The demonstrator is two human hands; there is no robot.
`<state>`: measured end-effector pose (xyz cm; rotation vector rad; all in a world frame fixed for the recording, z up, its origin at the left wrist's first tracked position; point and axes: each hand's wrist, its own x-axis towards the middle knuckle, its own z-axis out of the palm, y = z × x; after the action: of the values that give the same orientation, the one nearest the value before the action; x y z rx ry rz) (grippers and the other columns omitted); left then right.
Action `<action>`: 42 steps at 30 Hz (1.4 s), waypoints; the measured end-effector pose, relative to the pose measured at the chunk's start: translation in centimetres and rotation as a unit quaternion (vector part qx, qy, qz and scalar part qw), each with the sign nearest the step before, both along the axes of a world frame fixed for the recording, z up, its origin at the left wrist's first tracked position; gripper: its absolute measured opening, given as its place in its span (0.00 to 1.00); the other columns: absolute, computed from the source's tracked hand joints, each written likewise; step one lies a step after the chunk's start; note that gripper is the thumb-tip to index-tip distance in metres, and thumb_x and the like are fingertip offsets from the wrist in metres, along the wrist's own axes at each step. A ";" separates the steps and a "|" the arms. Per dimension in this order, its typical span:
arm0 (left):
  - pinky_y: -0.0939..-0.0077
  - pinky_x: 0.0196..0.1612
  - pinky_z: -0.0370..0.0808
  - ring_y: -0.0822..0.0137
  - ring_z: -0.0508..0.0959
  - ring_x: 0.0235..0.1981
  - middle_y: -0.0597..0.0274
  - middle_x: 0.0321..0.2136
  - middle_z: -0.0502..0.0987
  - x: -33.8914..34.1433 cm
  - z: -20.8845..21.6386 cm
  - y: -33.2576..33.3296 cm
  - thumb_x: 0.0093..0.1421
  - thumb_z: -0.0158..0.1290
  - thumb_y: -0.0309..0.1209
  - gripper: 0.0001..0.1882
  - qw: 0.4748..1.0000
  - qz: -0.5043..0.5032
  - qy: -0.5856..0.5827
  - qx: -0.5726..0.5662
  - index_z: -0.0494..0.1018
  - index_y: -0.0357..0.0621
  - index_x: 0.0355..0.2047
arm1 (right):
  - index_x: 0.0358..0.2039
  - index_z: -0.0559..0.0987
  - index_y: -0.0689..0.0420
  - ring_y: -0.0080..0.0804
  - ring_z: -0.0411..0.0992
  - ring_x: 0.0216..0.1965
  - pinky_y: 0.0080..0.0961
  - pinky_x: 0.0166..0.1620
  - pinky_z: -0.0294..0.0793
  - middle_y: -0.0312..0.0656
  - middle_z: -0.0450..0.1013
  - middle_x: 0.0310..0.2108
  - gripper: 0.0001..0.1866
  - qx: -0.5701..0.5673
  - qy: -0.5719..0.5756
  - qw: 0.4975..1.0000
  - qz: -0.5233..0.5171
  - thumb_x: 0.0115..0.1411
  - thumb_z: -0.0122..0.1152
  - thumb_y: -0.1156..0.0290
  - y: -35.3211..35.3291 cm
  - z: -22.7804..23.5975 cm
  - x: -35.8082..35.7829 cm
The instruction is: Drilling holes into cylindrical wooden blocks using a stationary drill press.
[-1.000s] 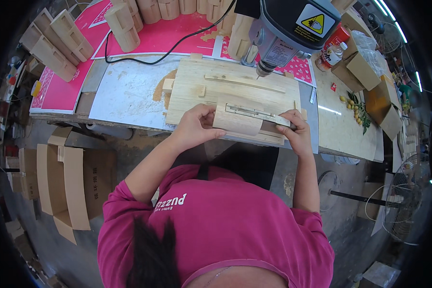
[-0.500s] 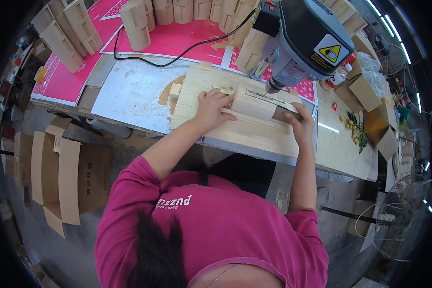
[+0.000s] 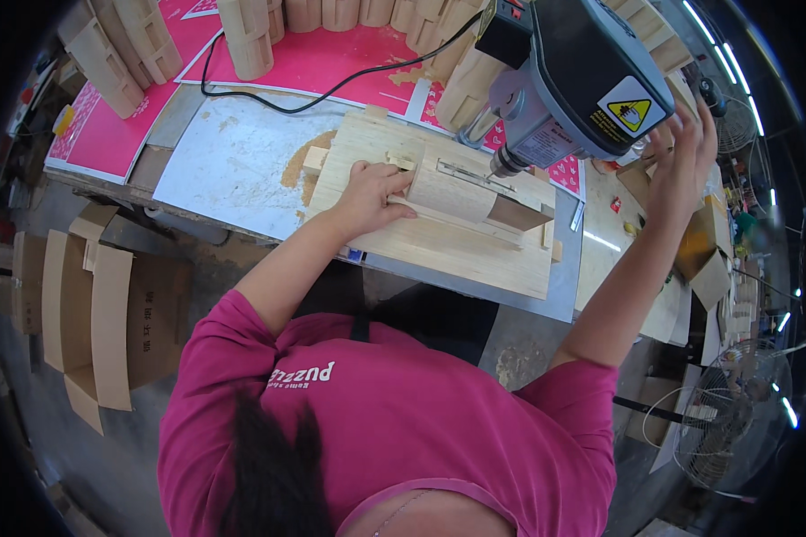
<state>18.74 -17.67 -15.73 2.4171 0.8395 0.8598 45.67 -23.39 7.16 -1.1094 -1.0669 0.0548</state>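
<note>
A pale wooden cylinder [image 3: 457, 194] lies on its side on a flat wooden board [image 3: 510, 268], with a long slot along its top. My left hand [image 3: 373, 199] grips its left end, fingers over the top and thumb along the near side. A flat dark plate [image 3: 519, 215] sticks out of the right end. Over the slot stands the chuck [image 3: 505, 163] of a grey and black drill press [image 3: 591, 67]. My right hand [image 3: 685, 157] is raised at the right side of the machine's head, fingers stretched and apart; whether the fingertips touch anything behind it is hidden.
Several slotted wooden cylinders [image 3: 244, 40] stand on pink printed sheets [image 3: 331, 54] at the back. A black cable [image 3: 331, 97] runs across the table to the machine. Cardboard boxes [image 3: 112, 313] sit on the floor at left, and a fan [image 3: 734, 412] stands at lower right.
My right hand has let go of the right end of the cylinder and plate and moved up and right beside the drill press. My left hand stays on the cylinder. The view has shifted slightly.
</note>
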 end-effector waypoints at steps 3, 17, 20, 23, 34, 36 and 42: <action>0.70 0.38 0.54 0.67 0.70 0.32 0.69 0.24 0.70 0.4 -0.3 0.1 0.39 0.61 0.40 0.29 1.000 -0.002 -0.003 0.008 0.69 0.52 0.44 | 0.43 0.72 0.57 0.29 0.68 0.42 0.27 0.44 0.67 0.42 0.70 0.40 0.17 -0.214 -0.135 0.967 -0.025 0.62 0.41 0.61 1.3 1.9 -0.4; 0.70 0.39 0.55 0.68 0.70 0.32 0.68 0.24 0.69 -0.1 -0.5 -0.2 0.39 0.61 0.39 0.28 1.000 0.012 -0.015 0.009 0.70 0.51 0.43 | 0.32 0.74 0.66 0.22 0.61 0.16 0.18 0.21 0.61 0.37 0.66 0.16 0.11 -0.078 -0.262 0.946 -0.174 0.59 0.43 0.74 -6.4 -9.3 -5.3; 0.70 0.39 0.56 0.67 0.70 0.31 0.68 0.24 0.69 0.2 -0.2 -0.1 0.38 0.61 0.38 0.26 1.000 0.014 -0.023 0.013 0.70 0.47 0.40 | 0.37 0.73 0.67 0.20 0.61 0.18 0.16 0.23 0.61 0.37 0.65 0.17 0.12 -0.029 -0.164 0.977 -0.133 0.58 0.42 0.76 -5.6 -13.2 -5.2; 0.70 0.39 0.56 0.67 0.70 0.31 0.67 0.24 0.69 0.3 -0.3 0.0 0.38 0.61 0.38 0.26 1.000 0.010 -0.015 0.010 0.70 0.47 0.40 | 0.38 0.72 0.66 0.22 0.63 0.20 0.16 0.25 0.62 0.38 0.65 0.19 0.11 -0.028 -0.156 0.984 -0.082 0.57 0.42 0.77 -4.5 -16.8 -4.0; 0.69 0.38 0.55 0.67 0.70 0.32 0.68 0.24 0.69 0.1 -0.3 -0.6 0.39 0.60 0.40 0.27 0.999 0.027 0.019 0.004 0.70 0.51 0.42 | 0.22 0.72 0.63 0.22 0.59 0.16 0.17 0.21 0.58 0.36 0.60 0.13 0.11 -0.032 -0.221 0.969 -0.109 0.58 0.45 0.72 -3.3 -3.6 -3.5; 0.69 0.39 0.55 0.68 0.70 0.32 0.69 0.24 0.69 1.8 -0.1 -1.0 0.39 0.60 0.41 0.27 0.999 0.032 0.007 0.025 0.71 0.51 0.42 | 0.28 0.75 0.62 0.26 0.67 0.20 0.20 0.25 0.63 0.41 0.67 0.16 0.15 -0.093 -0.362 0.910 -0.181 0.59 0.41 0.67 -0.1 -0.2 -1.2; 0.69 0.38 0.55 0.68 0.69 0.32 0.69 0.24 0.69 4.0 -0.2 -1.4 0.40 0.60 0.42 0.27 1.000 0.022 -0.001 0.019 0.71 0.52 0.42 | 0.31 0.77 0.57 0.40 0.72 0.30 0.28 0.33 0.67 0.48 0.72 0.22 0.18 -0.136 -0.357 0.896 -0.226 0.53 0.45 0.58 4.4 0.1 2.2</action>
<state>22.70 -19.11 -15.92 2.4388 0.8861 0.9035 47.89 -18.96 7.29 -1.6746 -1.4394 -0.6388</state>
